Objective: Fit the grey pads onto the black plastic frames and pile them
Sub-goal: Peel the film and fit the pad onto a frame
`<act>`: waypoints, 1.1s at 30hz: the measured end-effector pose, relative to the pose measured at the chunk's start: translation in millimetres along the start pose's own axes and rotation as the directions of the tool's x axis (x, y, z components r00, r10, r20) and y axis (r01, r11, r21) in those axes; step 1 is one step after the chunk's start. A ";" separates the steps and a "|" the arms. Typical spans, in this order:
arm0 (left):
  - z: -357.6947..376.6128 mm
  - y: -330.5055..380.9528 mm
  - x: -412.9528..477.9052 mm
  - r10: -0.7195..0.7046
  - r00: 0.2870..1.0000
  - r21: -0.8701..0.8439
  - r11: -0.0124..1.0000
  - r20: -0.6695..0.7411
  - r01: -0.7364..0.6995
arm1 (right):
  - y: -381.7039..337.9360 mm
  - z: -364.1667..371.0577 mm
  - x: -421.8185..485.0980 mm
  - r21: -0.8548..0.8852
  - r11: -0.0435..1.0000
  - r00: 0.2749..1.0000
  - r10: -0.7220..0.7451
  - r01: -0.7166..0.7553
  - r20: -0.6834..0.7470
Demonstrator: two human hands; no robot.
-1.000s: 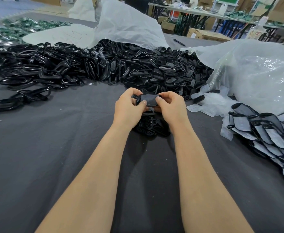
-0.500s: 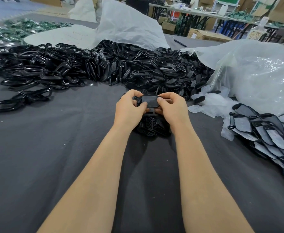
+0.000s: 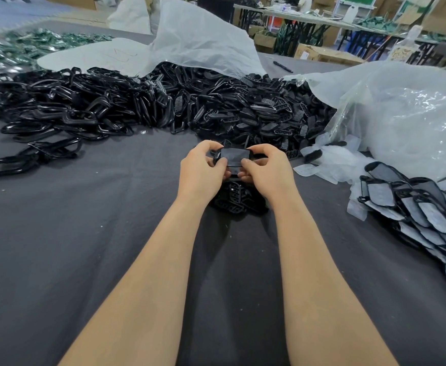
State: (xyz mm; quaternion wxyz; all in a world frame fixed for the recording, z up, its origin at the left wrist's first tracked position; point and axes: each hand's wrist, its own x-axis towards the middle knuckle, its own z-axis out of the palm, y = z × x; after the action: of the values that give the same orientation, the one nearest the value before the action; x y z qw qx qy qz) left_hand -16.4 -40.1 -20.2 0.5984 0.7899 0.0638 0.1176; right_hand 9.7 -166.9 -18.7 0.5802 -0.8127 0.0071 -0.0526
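Note:
My left hand (image 3: 202,169) and my right hand (image 3: 268,170) together grip one black plastic frame with a grey pad (image 3: 233,155) on its upper face, thumbs pressing on the pad. They hold it just above a small heap of black frames (image 3: 239,199) on the dark cloth, partly hidden by my wrists. A big heap of loose black frames (image 3: 256,112) lies behind. A pile of frames fitted with grey pads (image 3: 422,210) lies at the right.
Large black loops (image 3: 58,114) spread at the left. A white sack (image 3: 198,40) lies at the back, a clear plastic bag (image 3: 406,120) at the right, with white backing slips (image 3: 330,165) beside it. Green parts (image 3: 26,46) lie far left. Grey cloth (image 3: 84,247) covers the table.
Both hands stayed over the small heap. The thumbs have shifted on the pad, and the held frame shows more of its grey face.

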 end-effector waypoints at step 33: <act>228.1 119.1 -70.6 0.268 0.884 0.297 0.870 0.384 -0.393 | 23.1 -227.5 -67.7 -0.303 0.875 0.726 0.076 -0.377 -0.684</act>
State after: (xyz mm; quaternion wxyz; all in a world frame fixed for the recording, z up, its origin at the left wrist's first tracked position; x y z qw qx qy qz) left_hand -29.5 -302.2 28.1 0.4131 0.8946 -0.1545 0.0716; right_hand -77.8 -384.0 27.3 0.3528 -0.8403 0.3219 -0.2567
